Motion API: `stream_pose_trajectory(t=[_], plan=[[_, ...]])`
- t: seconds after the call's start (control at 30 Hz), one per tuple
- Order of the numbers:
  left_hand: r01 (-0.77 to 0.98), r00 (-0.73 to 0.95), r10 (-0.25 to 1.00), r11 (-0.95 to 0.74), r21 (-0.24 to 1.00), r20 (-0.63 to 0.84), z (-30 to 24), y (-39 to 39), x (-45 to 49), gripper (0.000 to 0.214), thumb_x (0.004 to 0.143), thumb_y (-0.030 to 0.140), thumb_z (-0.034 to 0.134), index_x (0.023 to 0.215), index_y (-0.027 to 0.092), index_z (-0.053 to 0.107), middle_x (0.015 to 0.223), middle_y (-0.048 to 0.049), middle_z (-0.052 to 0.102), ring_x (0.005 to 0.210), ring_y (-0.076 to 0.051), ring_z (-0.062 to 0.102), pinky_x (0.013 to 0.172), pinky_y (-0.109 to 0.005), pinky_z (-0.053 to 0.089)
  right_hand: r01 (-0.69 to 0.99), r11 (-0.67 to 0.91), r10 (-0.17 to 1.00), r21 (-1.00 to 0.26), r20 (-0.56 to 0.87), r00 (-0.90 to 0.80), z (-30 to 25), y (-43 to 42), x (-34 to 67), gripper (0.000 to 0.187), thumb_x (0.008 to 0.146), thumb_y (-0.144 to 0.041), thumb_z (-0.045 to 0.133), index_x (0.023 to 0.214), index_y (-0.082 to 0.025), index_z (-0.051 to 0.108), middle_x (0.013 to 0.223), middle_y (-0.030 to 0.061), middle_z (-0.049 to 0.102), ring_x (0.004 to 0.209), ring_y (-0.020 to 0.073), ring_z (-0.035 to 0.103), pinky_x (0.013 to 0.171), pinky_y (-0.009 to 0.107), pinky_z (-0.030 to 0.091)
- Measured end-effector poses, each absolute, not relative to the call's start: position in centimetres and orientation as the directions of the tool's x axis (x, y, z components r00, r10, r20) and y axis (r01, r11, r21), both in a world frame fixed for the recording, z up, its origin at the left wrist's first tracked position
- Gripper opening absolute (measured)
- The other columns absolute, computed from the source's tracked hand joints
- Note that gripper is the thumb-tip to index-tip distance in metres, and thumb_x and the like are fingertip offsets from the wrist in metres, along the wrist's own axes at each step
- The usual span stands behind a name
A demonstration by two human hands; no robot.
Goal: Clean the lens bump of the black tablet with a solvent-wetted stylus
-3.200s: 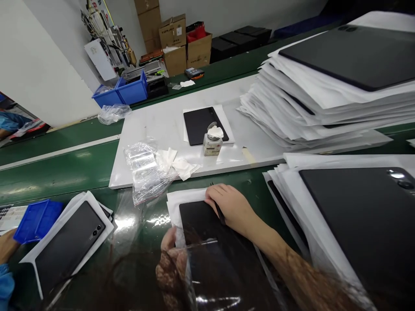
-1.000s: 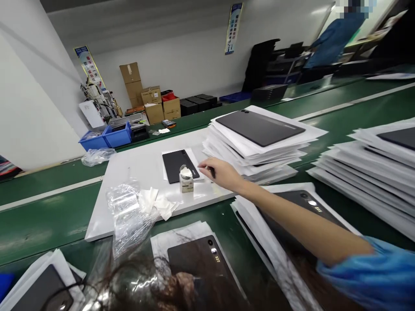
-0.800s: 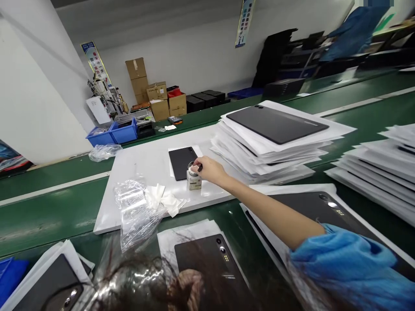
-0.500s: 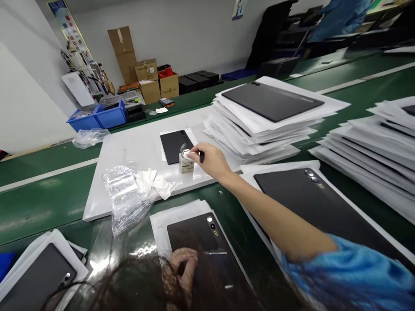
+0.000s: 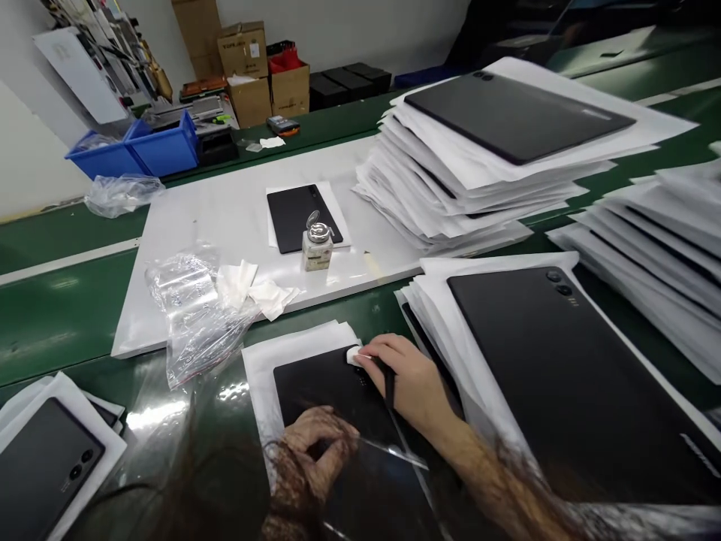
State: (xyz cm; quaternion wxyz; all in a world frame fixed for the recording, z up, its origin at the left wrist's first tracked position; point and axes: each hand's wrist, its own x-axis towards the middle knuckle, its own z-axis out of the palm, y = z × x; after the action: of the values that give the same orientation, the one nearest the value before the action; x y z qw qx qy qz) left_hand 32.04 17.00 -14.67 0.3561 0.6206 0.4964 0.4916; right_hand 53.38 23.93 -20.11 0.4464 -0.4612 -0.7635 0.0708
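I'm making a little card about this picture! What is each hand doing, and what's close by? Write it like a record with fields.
Right hand: holds a white wipe and a black stick
Left hand: touches clear film
Under the hands: black tablet on white paper
Close by: plastic bag; white board
On the board: small bottle with its lid open

left hand (image 5: pixel 316 453) curled downward, right hand (image 5: pixel 403 373) pinched, both close together.
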Motion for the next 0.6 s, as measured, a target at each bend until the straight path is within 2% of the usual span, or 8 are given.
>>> stream_pose_trajectory(t=[0.07, 0.27, 0.47, 0.6], plan=[[0.318, 0.036, 0.951, -0.301, 0.899, 0.306, -15.2, 17.2, 32.2, 0.010, 0.076, 0.032, 0.061, 0.070, 0.028, 0.068, 0.064, 0.0049, 0.075, 0.060, -0.017, 0.073, 0.083, -0.034, 0.055, 0.626, 0.587, 0.761, -0.514, 0.614, -0.209, -20.5, 24.3, 52.6, 0.026, 0.115, -0.014, 0.078, 0.103, -0.036, 0.084, 0.092, 0.0035, 0.090, 0.075, 0.0318, 0.089, 0.064, 0.045, 0.077], [0.501, 0.009, 0.935, -0.312, 0.807, 0.355, -15.1, 16.8, 32.5, 0.009, 0.076, 0.029, 0.060, 0.070, 0.028, 0.067, 0.064, 0.0044, 0.075, 0.071, -0.021, 0.074, 0.076, -0.035, 0.059, 0.600, 0.557, 0.807, -0.574, 0.543, -0.230, -21.2, 24.8, 52.9, 0.026, 0.115, -0.012, 0.080, 0.107, -0.037, 0.087, 0.097, 0.0035, 0.090, 0.081, 0.0316, 0.089, 0.071, 0.045, 0.079], [0.517, 0.071, 0.945, -0.309, 0.798, 0.320, -14.7, 17.1, 32.6, 0.010, 0.077, 0.029, 0.060, 0.070, 0.028, 0.067, 0.062, 0.0052, 0.075, 0.057, -0.017, 0.073, 0.077, -0.033, 0.059, 0.593, 0.564, 0.809, -0.574, 0.529, -0.257, -20.8, 24.4, 53.9, 0.026, 0.117, -0.010, 0.080, 0.107, -0.032, 0.089, 0.096, 0.0041, 0.090, 0.080, 0.0272, 0.084, 0.069, 0.041, 0.070], [0.515, 0.104, 0.931, -0.351, 0.782, 0.349, -15.0, 17.3, 32.5, 0.010, 0.077, 0.031, 0.062, 0.071, 0.027, 0.068, 0.062, 0.0062, 0.075, 0.055, -0.015, 0.073, 0.079, -0.031, 0.058, 0.520, 0.662, 0.749, -0.540, 0.497, -0.438, -19.8, 23.9, 54.2, 0.028, 0.115, -0.008, 0.082, 0.102, -0.032, 0.088, 0.091, 0.0017, 0.086, 0.075, 0.0240, 0.077, 0.066, 0.039, 0.062]])
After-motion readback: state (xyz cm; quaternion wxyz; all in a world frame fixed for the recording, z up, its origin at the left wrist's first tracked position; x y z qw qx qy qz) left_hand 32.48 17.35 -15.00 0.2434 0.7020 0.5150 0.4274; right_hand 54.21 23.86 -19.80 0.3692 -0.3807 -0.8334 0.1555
